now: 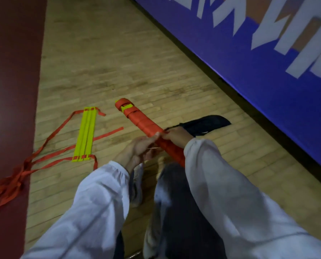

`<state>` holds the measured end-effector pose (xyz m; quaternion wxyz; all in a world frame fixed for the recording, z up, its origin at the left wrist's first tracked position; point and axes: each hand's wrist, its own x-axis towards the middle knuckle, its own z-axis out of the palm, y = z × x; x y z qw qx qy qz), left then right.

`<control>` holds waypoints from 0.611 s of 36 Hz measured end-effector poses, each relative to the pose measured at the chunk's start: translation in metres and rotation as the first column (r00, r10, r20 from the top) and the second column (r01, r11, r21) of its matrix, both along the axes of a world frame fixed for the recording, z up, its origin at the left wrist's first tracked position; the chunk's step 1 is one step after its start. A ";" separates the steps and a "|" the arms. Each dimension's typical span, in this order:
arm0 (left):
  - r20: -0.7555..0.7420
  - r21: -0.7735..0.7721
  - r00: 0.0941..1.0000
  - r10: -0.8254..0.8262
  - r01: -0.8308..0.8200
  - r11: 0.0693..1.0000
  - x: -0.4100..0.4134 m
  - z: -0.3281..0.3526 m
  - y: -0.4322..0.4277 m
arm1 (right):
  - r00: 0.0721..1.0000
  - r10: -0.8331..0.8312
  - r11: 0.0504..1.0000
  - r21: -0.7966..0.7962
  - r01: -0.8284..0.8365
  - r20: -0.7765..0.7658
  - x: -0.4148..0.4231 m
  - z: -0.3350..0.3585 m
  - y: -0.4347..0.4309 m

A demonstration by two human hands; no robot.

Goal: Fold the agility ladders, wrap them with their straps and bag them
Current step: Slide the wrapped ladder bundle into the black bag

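In the head view we hold the bundle, a ladder already wound in its red strap, across our lap. Its long axis runs from its far end at 11 o'clock down to 5 o'clock, where it slips behind our right sleeve. Our right hand curls over the bundle and grips it. Our left hand, just at 8 o'clock of it, seems to pinch the strap's last turn against the roll, though blur hides the fingertips. The black bag lies flat on the floor just past the right hand, at 2 o'clock, so we judge that hand the nearer one for bagging. A second ladder, rungs stacked and straps trailing loose, waits well apart at 9 o'clock. The floor is pale wood strip, with a dark red band along 9 o'clock and a blue banner closing off 1 to 3 o'clock.
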<state>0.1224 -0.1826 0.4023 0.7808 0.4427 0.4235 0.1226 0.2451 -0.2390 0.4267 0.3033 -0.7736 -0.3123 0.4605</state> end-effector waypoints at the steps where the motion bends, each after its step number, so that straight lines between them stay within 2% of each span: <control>1: -0.037 0.012 0.999 -0.005 0.005 1.000 0.012 -0.008 0.005 | 1.000 -0.011 1.000 -0.028 0.011 -0.001 0.012 -0.010 0.004; 6: -0.155 -0.016 0.986 -0.055 0.053 0.998 0.064 -0.062 0.029 | 0.997 -0.072 0.990 -0.124 0.074 0.025 0.063 -0.065 0.020; 9: -0.187 -0.015 0.978 -0.095 0.094 0.995 0.100 -0.106 0.038 | 0.996 -0.088 0.987 -0.136 0.091 0.033 0.096 -0.115 0.023; 13: -0.311 -0.001 0.936 -0.165 0.173 0.985 0.149 -0.171 0.032 | 0.990 -0.124 0.972 -0.194 0.134 0.063 0.131 -0.180 0.009; 18: -0.335 -0.037 0.858 -0.390 0.402 0.915 0.189 -0.248 0.016 | 0.969 -0.245 0.925 -0.290 0.244 0.034 0.163 -0.260 -0.021; 22: -0.326 -0.182 0.783 -0.530 0.498 0.848 0.206 -0.294 0.009 | 0.926 -0.376 0.884 -0.313 0.347 -0.036 0.178 -0.304 -0.046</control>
